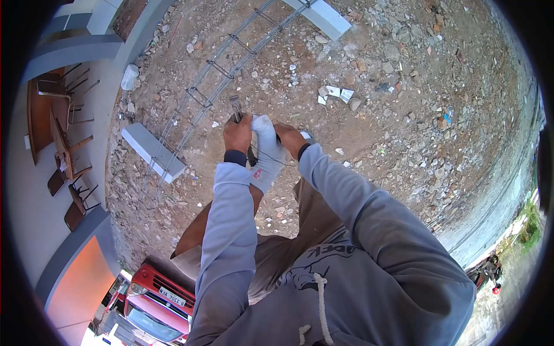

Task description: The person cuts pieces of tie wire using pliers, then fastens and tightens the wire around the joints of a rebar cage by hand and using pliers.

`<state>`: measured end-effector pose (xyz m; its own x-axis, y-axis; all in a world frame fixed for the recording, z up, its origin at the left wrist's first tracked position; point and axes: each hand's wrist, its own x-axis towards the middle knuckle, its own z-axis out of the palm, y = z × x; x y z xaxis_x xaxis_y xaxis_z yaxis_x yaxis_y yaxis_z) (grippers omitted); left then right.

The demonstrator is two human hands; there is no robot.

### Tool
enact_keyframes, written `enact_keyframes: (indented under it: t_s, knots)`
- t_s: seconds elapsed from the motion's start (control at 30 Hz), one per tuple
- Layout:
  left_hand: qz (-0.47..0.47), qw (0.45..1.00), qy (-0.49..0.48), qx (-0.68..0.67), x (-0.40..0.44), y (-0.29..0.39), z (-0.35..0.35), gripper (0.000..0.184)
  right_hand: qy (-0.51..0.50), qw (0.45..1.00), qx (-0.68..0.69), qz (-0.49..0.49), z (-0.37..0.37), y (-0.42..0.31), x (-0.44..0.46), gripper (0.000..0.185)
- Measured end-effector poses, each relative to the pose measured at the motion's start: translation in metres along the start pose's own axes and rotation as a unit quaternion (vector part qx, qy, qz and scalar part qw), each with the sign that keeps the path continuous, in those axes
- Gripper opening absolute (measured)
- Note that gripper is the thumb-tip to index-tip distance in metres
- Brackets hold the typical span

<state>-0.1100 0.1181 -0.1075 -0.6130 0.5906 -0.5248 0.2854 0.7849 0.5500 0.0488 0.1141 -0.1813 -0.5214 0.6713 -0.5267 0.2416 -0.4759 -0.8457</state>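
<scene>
My left hand is closed around a hand tool that looks like pincers. Its metal head points up past my fingers, and a dark handle shows below the fist. Between my hands is a foot in a pale grey-white sock with a small red mark. My right hand is closed at the other side of the sock, its fingertips hidden there; what it holds cannot be made out. A thin dark wire curves across the sock, between the tool side and my right wrist.
A long steel rebar cage rests across two pale blocks, one at the left and another at the top. Rubble and broken tile pieces cover the ground. Chairs, a wooden table and a red car are at the left.
</scene>
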Motion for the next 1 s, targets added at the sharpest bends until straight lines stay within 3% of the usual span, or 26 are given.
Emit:
enact_keyframes:
  t_s: [0.1,0.4,0.5,0.7,0.8,0.9,1.0]
  knots:
    - [-0.008,1.000,-0.002,0.002,-0.001,0.000,0.001,0.043,0.037,0.987,0.126,0.096,0.004,-0.002,-0.008,0.035]
    - [-0.013,1.000,-0.012,-0.011,0.002,-0.002,0.000,0.040,-0.041,0.982,0.160,0.091,-0.005,0.035,0.028,0.030]
    - [-0.012,1.000,-0.020,-0.021,0.003,-0.002,0.001,0.039,-0.019,0.978,0.171,0.115,-0.003,0.034,0.030,0.024]
    - [-0.012,0.997,-0.032,-0.064,0.014,-0.017,0.001,0.033,0.030,0.998,-0.014,0.047,-0.003,0.007,0.029,0.015]
    - [-0.008,0.998,-0.024,-0.049,0.013,-0.013,-0.002,0.029,0.047,0.999,-0.012,0.017,-0.007,0.017,0.035,0.015]
    - [0.001,0.999,-0.023,-0.029,0.007,-0.003,-0.002,0.030,0.020,0.991,0.111,0.077,-0.010,0.032,0.044,0.017]
    - [0.004,0.999,-0.039,-0.017,0.009,-0.007,-0.002,0.033,0.019,0.997,0.006,0.075,-0.013,0.034,0.046,0.015]
